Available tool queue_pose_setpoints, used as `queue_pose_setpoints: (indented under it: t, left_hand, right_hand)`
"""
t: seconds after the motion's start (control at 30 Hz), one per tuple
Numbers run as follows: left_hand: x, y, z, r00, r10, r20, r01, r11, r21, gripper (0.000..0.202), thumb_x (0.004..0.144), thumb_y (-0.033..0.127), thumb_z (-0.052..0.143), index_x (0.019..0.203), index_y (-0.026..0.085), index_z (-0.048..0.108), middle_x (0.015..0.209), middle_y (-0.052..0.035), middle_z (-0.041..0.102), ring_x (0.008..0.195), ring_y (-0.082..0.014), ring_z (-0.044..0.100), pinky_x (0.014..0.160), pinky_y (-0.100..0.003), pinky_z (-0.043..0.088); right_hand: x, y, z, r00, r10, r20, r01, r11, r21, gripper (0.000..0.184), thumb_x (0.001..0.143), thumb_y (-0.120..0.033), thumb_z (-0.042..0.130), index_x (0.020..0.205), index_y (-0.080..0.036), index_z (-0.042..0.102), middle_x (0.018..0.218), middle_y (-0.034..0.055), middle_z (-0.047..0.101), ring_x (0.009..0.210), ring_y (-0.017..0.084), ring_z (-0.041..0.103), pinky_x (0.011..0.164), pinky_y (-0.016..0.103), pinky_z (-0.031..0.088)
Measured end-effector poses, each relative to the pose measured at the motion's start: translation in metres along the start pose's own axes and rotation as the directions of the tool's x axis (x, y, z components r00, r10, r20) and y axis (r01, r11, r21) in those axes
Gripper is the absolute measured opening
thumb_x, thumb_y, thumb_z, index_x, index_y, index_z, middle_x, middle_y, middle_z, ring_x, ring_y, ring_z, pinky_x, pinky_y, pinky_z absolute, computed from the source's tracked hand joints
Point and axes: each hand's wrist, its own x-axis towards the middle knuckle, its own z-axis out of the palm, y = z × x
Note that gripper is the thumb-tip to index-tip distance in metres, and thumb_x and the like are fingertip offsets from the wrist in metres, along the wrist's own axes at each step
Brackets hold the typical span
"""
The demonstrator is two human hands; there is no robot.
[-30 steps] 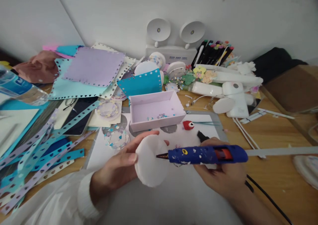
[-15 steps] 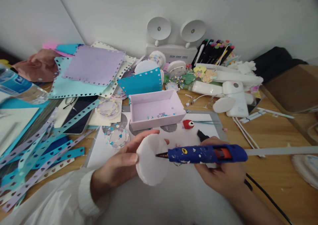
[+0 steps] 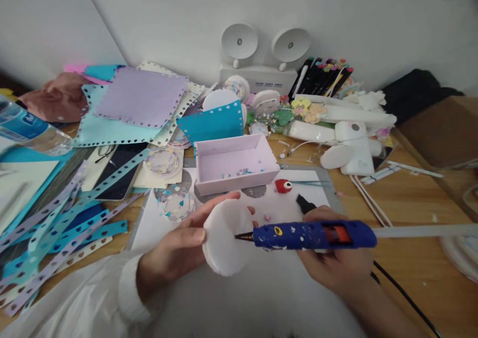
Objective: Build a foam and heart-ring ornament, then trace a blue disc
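Note:
My left hand [image 3: 186,241] grips a white round disc [image 3: 224,253] by its left edge, thumb in front and fingers behind. The disc's face is tilted up towards me. Wrapped around a dark blue glue gun [image 3: 295,234] is my right hand [image 3: 336,263], with a long pale glue stick [image 3: 421,230] poking out of the gun's rear. The dark nozzle points left and meets the disc's face near its middle; whether it touches cannot be made out. Just beyond the hands stands a lilac open box [image 3: 235,182] with small confetti pieces inside.
Punched paper strips [image 3: 85,213] lie at left, beside a water bottle [image 3: 33,129]. Paper sheets [image 3: 138,99] and a twin-lamp unit [image 3: 257,79] stand at the back. A red bead-like piece [image 3: 283,185] is near the box. A black cord [image 3: 407,298] runs at lower right.
The disc has shifted slightly left and up in my left hand. The glue gun has moved a little down and to the right, its nozzle still at the disc.

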Motion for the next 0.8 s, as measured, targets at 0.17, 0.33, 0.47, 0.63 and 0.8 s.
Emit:
queue_pose_setpoints:
  t: [0.17, 0.33, 0.47, 0.63, 0.8]
  left_hand:
    - [0.0004, 0.0012, 0.0016, 1.0, -0.005, -0.008, 0.005, 1.0, 0.006, 0.066, 0.079, 0.037, 0.07, 0.14, 0.025, 0.048, 0.141, -0.01, 0.053, 0.119, -0.0268, 0.057, 0.093, -0.032, 0.046]
    - [0.0001, -0.0001, 0.0011, 1.0, -0.002, 0.013, 0.001, 1.0, 0.01, 0.066, 0.08, 0.038, 0.069, 0.141, 0.024, 0.047, 0.142, -0.0103, 0.052, 0.118, -0.0269, 0.057, 0.093, -0.033, 0.046]
    - [-0.0011, -0.0022, -0.0029, 1.0, -0.01, 0.006, 0.01, 1.0, 0.027, 0.071, 0.078, 0.038, 0.069, 0.143, 0.024, 0.043, 0.143, -0.0117, 0.051, 0.122, -0.0292, 0.054, 0.096, -0.035, 0.044]
    - [-0.0026, -0.0027, -0.0041, 1.0, -0.027, -0.016, 0.028, 0.999, 0.033, 0.073, 0.076, 0.038, 0.07, 0.143, 0.022, 0.044, 0.142, -0.0126, 0.051, 0.121, -0.0309, 0.055, 0.094, -0.036, 0.045]
    - [-0.0027, -0.0018, -0.0034, 0.999, -0.026, -0.026, 0.027, 0.999, 0.021, 0.07, 0.077, 0.038, 0.069, 0.142, 0.023, 0.046, 0.139, -0.012, 0.054, 0.121, -0.0313, 0.054, 0.094, -0.038, 0.044]
  right_hand:
    - [0.0014, 0.0005, 0.0, 1.0, -0.022, -0.013, 0.021, 0.998, -0.059, 0.013, 0.078, -0.019, 0.055, 0.071, -0.023, 0.045, 0.058, -0.0035, 0.053, 0.046, 0.013, 0.056, 0.045, 0.025, 0.044]
    - [0.0027, 0.0005, 0.0004, 0.999, -0.037, -0.038, 0.035, 0.999, -0.04, 0.009, 0.078, -0.018, 0.055, 0.074, -0.021, 0.048, 0.059, -0.0024, 0.055, 0.048, 0.013, 0.058, 0.044, 0.023, 0.045]
    - [0.0031, -0.0004, -0.0007, 0.998, -0.035, -0.047, 0.034, 0.999, -0.02, 0.01, 0.078, -0.018, 0.056, 0.074, -0.022, 0.048, 0.059, -0.0027, 0.055, 0.047, 0.013, 0.058, 0.045, 0.024, 0.047]
    - [0.003, -0.0013, -0.0022, 1.0, -0.021, -0.022, 0.022, 0.997, 0.073, 0.013, 0.075, -0.014, 0.057, 0.074, -0.023, 0.047, 0.059, -0.0027, 0.055, 0.048, 0.013, 0.058, 0.043, 0.023, 0.047]
    - [0.0015, 0.0006, -0.002, 1.0, -0.019, -0.012, 0.02, 0.997, 0.068, 0.013, 0.075, -0.014, 0.056, 0.073, -0.023, 0.046, 0.059, -0.0033, 0.054, 0.047, 0.013, 0.056, 0.041, 0.022, 0.045]
